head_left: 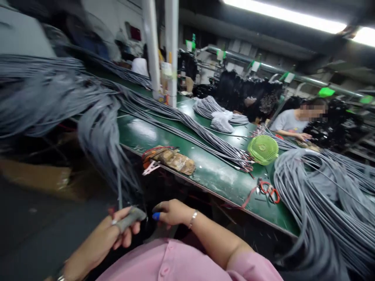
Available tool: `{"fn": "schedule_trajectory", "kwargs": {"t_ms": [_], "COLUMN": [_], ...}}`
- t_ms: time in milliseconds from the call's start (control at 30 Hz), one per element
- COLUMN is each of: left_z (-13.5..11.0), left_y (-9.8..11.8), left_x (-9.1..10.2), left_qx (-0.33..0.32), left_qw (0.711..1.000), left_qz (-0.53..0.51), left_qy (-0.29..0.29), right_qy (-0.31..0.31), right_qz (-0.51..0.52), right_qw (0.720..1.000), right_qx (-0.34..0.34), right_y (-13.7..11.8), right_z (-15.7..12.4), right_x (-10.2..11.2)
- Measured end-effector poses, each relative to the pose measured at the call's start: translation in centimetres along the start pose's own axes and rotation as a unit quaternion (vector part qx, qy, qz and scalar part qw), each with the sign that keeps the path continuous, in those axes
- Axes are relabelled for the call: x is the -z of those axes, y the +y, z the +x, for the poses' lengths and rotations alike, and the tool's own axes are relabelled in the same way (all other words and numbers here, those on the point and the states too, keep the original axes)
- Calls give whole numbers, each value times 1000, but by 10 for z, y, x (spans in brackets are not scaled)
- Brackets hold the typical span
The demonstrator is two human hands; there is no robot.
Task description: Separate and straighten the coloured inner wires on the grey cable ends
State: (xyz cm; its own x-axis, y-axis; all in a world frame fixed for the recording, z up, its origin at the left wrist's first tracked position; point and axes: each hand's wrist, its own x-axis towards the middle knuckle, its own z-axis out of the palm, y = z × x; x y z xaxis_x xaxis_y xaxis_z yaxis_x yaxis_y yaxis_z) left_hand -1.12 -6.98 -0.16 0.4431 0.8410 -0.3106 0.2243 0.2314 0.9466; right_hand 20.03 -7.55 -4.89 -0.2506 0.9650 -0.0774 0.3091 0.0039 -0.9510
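Observation:
My left hand (124,226), a grey cover on one finger, is closed around the end of a grey cable (119,189). A bit of red shows at its knuckles, and the cable runs up into a hanging bundle of grey cables (101,134). Facing it across a small gap, my right hand (172,212) has curled fingers and blue on the thumb tip. What those fingers hold, if anything, is hidden. Both hands are in front of my body, below the table's near edge.
On the green table (140,130) lie long grey cables (202,134), a taped brown block (175,160), a green fan (263,150) and orange-handled scissors (268,190). Coiled cables (310,195) hang over the right edge. A co-worker (290,119) sits across the table.

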Motion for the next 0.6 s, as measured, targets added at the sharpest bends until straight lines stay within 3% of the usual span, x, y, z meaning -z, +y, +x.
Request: {"fn": "schedule_trajectory", "kwargs": {"t_ms": [33,133,267,367,467,600], "left_z": [1,6,13,15,12,3], "left_y": [-2,-2,3,7,11,17], "left_x": [-2,-8,-17,-21,-18,-9], "left_qx": [4,9,-14,-26,-38,-111], "left_qw": [1000,1000,999,999,998,992], "left_qz": [-6,-18,-28,-12,-18,-59], "left_qy": [-10,-19,-15,-21,-39,17], "right_qy": [-25,-15,24,46,22,66], "right_qz": [-11,-29,-44,-12,59,148], "right_qw": [1000,996,988,990,993,985], "right_qx": [14,87,146,134,104,59], "right_y": [-15,-59,-95,-100,-94,-84], "right_z": [-5,-14,-12,-6,0,5], "right_x": [4,9,-6,-19,-19,-11]}}
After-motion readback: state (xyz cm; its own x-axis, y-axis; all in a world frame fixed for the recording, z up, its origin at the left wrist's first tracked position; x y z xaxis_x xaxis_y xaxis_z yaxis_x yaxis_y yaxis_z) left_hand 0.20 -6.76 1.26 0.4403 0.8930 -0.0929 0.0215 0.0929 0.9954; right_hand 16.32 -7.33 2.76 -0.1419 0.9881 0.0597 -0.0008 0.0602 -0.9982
